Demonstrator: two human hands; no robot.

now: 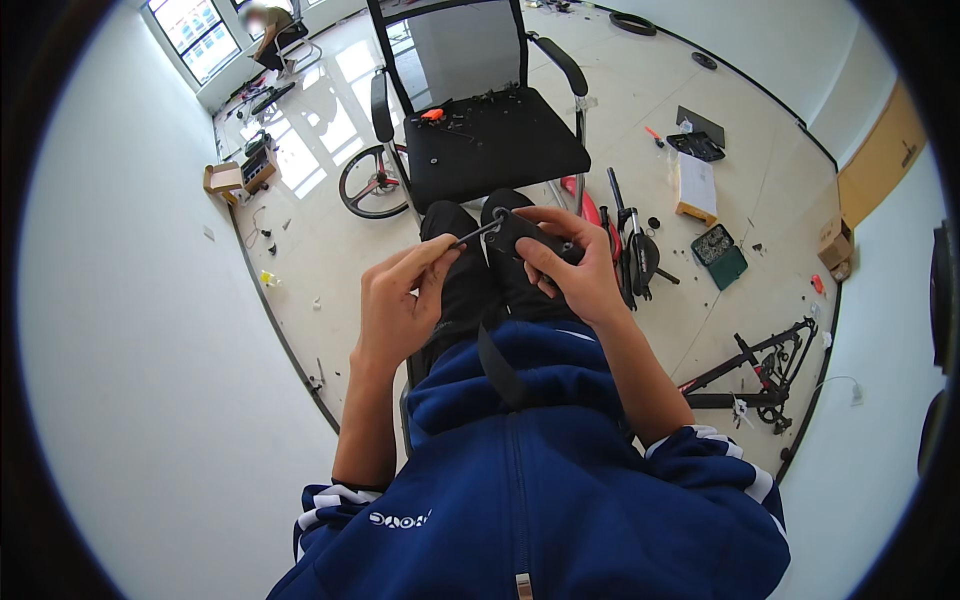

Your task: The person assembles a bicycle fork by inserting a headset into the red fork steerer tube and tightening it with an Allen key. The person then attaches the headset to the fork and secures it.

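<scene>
My left hand is closed in a pinch around a thin dark metal rod, which looks like a hex key. Its far tip meets a small round fitting at the left end of a black, blocky part. That part sits in my right hand, fingers along its top and thumb pressed on its near face. Much of it is hidden by the fingers, so its exact kind cannot be made out. Both hands are above my lap, close together. A black strap hangs below them over my jacket.
Facing me is a black office chair with small parts and an orange-handled tool on its seat. Around it lie a wheel, a fork assembly, a green case and a bicycle frame. Another person sits far left.
</scene>
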